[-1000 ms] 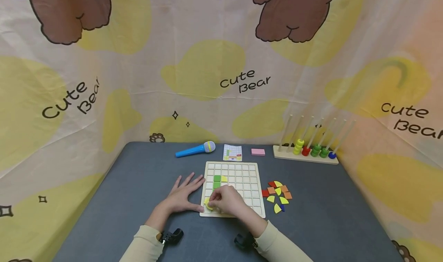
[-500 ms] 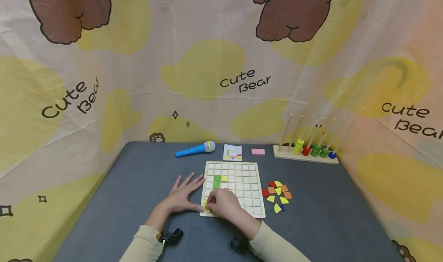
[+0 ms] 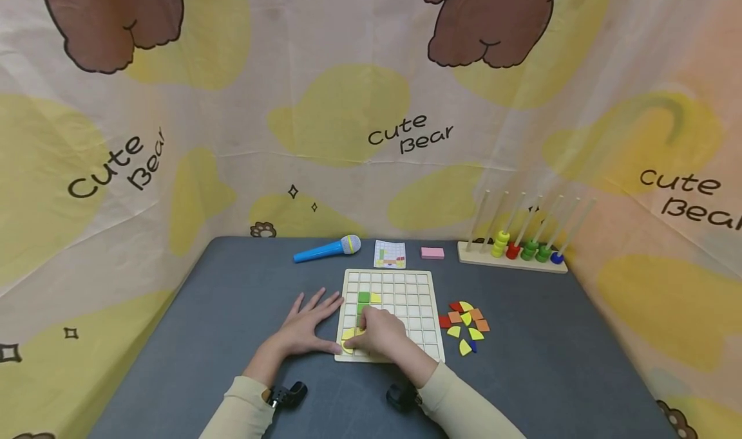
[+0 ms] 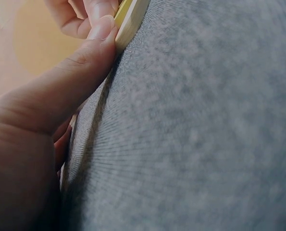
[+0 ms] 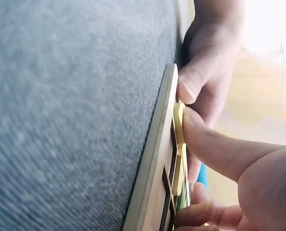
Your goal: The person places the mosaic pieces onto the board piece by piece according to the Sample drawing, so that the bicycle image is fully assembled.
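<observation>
A pale square-grid board (image 3: 418, 323) lies on the table, with green tiles (image 3: 363, 297) and a yellow piece (image 3: 376, 298) set in its left part. My left hand (image 3: 305, 329) has its fingers spread along the board's left edge, the thumb at the near left corner. Over the lower left cells is my right hand (image 3: 379, 333). Its thumb presses on a yellow rounded piece (image 5: 179, 120) at that corner, while its other fingers bend over the tiles further in. A second yellow piece (image 5: 178, 178) lies beside the pressed one, partly covered by the hand in the head view.
Loose yellow, red, orange and blue pieces (image 3: 466, 326) lie right of the board. Behind it are a blue toy microphone (image 3: 320, 252), a pattern card (image 3: 390, 254) and a pink block (image 3: 432, 253). A peg rack (image 3: 513, 259) with coloured beads stands at the back right.
My right hand's fingers have parted from the thumb and shifted up and right; the yellow piece they held now lies in the corner under the thumb. The left hand stays put.
</observation>
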A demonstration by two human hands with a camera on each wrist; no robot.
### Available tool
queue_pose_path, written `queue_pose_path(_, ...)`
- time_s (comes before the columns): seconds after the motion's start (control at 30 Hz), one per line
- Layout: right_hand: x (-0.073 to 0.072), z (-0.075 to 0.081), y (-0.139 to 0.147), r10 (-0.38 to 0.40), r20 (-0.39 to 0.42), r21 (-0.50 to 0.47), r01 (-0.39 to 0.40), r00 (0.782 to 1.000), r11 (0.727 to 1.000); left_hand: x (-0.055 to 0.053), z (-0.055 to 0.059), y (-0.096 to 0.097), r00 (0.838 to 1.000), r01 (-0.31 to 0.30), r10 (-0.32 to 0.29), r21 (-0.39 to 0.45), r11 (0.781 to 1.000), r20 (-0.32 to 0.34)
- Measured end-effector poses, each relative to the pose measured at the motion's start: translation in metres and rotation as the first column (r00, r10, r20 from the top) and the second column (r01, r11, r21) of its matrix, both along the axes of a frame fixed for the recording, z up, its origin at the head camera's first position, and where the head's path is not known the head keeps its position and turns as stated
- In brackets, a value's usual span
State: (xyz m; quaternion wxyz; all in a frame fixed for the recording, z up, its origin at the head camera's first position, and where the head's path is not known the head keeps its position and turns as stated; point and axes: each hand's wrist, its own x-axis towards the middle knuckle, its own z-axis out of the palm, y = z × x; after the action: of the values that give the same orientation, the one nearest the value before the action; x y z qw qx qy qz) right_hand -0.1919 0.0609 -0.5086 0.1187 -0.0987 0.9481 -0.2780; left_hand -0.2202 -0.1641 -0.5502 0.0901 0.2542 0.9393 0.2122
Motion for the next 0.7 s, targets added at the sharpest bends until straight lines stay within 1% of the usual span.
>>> queue_pose_path(0.13,-0.003,-0.001,0.0,-0.021,0.024,0.012,0.021,1.0,1.0,0.0,0.0,0.0,1.0,0.003,-0.003,0.004,1.0,0.001)
queue_pose_path(0.27,-0.004,-0.002,0.0,-0.029,0.034,0.034,0.028,0.999,0.999,0.0,0.0,0.0,1.0,0.003,-0.003,0.003,1.0,-0.001)
queue_pose_path(0.37,-0.004,-0.002,0.0,-0.034,0.033,0.034,0.033,0.999,0.999,0.001,-0.001,0.0,1.0,0.0,0.001,0.006,1.0,-0.005)
queue_pose_path(0.5,-0.005,-0.001,0.003,-0.051,0.023,-0.021,0.051,0.998,0.998,0.001,-0.003,0.0,1.0,0.002,-0.002,0.019,1.0,-0.012)
queue_pose_path(0.7,-0.009,0.01,0.016,0.001,0.012,-0.152,0.0,1.0,0.988,0.0,-0.003,0.0,1.0,-0.005,0.005,0.006,1.0,-0.009)
